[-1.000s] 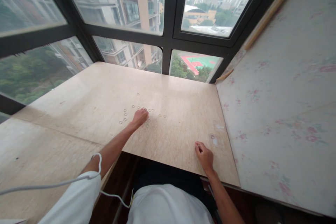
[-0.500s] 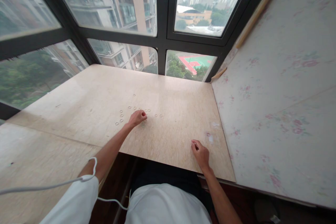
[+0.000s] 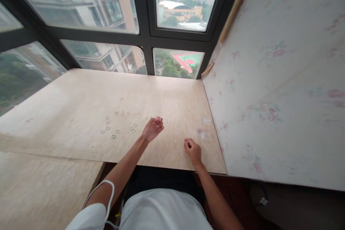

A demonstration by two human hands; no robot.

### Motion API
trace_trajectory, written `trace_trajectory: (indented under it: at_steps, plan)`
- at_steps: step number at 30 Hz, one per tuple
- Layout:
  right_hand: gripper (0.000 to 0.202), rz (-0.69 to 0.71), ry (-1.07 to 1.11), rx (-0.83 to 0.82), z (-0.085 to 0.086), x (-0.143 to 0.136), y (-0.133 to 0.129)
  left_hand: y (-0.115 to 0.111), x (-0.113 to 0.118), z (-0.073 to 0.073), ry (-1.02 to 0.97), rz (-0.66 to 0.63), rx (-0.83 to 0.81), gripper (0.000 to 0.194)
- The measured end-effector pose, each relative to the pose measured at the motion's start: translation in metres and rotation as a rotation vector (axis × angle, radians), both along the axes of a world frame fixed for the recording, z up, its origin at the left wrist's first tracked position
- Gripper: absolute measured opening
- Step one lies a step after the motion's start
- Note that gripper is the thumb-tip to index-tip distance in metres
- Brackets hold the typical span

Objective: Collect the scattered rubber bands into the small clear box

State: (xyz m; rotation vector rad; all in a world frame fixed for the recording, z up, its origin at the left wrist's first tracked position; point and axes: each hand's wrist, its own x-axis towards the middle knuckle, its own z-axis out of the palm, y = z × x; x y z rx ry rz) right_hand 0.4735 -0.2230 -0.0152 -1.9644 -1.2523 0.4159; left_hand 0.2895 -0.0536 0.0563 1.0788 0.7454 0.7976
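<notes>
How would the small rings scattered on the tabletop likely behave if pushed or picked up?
The rings look thin and tiny, so probably very light. Lying flat on the smooth tabletop, they would likely slide rather than roll, and seem fiddly to pinch. The left hand hovers just beside them.

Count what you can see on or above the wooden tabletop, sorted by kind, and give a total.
Hands: 2, the left hand and the right hand
Small rings: about 18, scattered loose on the tabletop to the left of the left hand; they are too small for an exact count
Total: about 20
</notes>
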Motion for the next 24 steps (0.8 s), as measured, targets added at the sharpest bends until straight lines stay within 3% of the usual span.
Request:
trace_trajectory:
  at_steps: [6,9,12,17,19,24]
  plan:
    - [0.028,0.036,0.043,-0.041,0.001,0.003,-0.001,-0.037,0.075,-0.004,-0.176,-0.144,-0.132,0.021]
    - [0.029,0.050,-0.007,-0.047,0.000,0.005,-0.001,-0.054,0.113,-0.012,-0.097,-0.211,-0.118,0.020]
    - [0.028,0.052,-0.052,-0.029,-0.001,0.006,-0.002,-0.065,0.144,-0.020,0.139,-0.245,0.101,0.019]
    - [0.027,0.041,-0.059,-0.024,-0.004,0.008,-0.001,-0.061,0.172,-0.030,0.549,-0.263,0.757,0.009]
    - [0.027,0.036,-0.052,-0.017,-0.004,0.008,-0.001,-0.057,0.177,-0.032,0.658,-0.298,0.859,0.009]
    - [0.024,0.039,-0.033,-0.005,-0.004,0.009,0.000,-0.052,0.181,-0.034,0.799,-0.349,0.934,0.013]
